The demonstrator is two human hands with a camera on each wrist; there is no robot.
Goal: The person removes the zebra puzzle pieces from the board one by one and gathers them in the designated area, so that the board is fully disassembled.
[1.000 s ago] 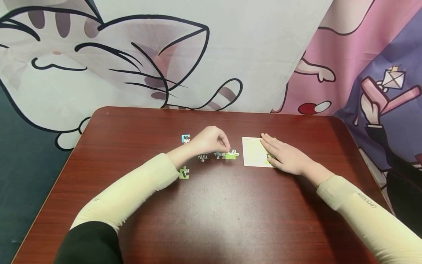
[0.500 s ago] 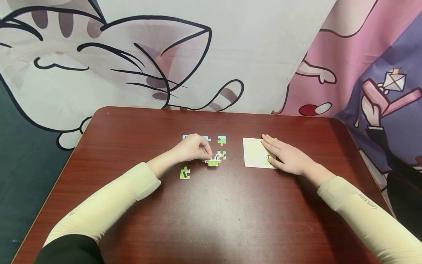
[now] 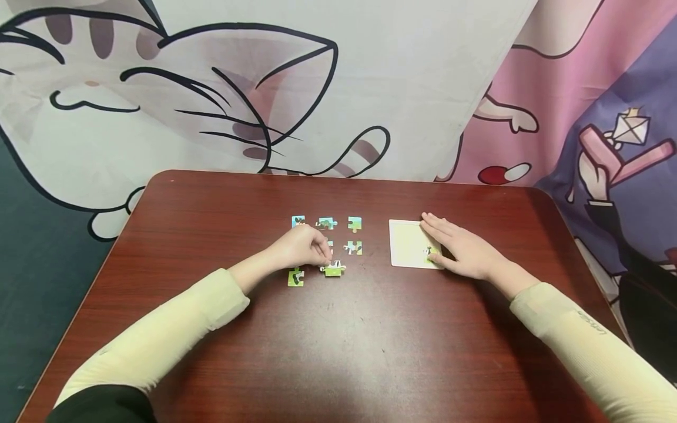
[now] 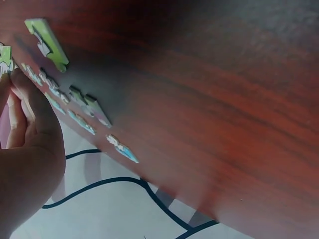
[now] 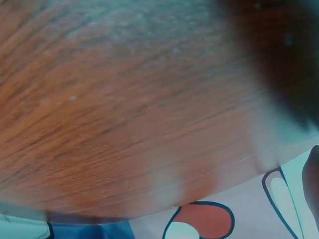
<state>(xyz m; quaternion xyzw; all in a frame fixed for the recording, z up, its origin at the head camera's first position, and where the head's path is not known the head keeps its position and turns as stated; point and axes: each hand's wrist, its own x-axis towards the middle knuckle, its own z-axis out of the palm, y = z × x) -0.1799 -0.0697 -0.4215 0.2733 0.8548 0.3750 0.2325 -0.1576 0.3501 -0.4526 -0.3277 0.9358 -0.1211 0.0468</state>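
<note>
My left hand [image 3: 301, 247] pinches a green and white jigsaw piece [image 3: 333, 270] between thumb and fingertips, just right of the green corner piece [image 3: 296, 278]. In the left wrist view the held piece [image 4: 5, 56] shows at the left edge. Puzzle pieces lie apart in rows: a blue one [image 3: 298, 220], a blue-green one [image 3: 327, 223] and another [image 3: 355, 223] at the back, a multicoloured one [image 3: 353, 247] in the middle row. The left hand partly hides that middle row. My right hand [image 3: 461, 247] rests with straight fingers on the right side of a pale yellow square card [image 3: 406, 244].
The pieces and card lie on a reddish-brown wooden table [image 3: 338, 352] with rounded far corners. Behind its far edge hangs a cloth printed with a cartoon cat [image 3: 211, 106]; pink and purple printed fabric [image 3: 582, 106] hangs at the right.
My left hand has moved left and toward the near side with the pinched piece, from beside the card to the front row. More back-row pieces now show. The right hand stays on the card.
</note>
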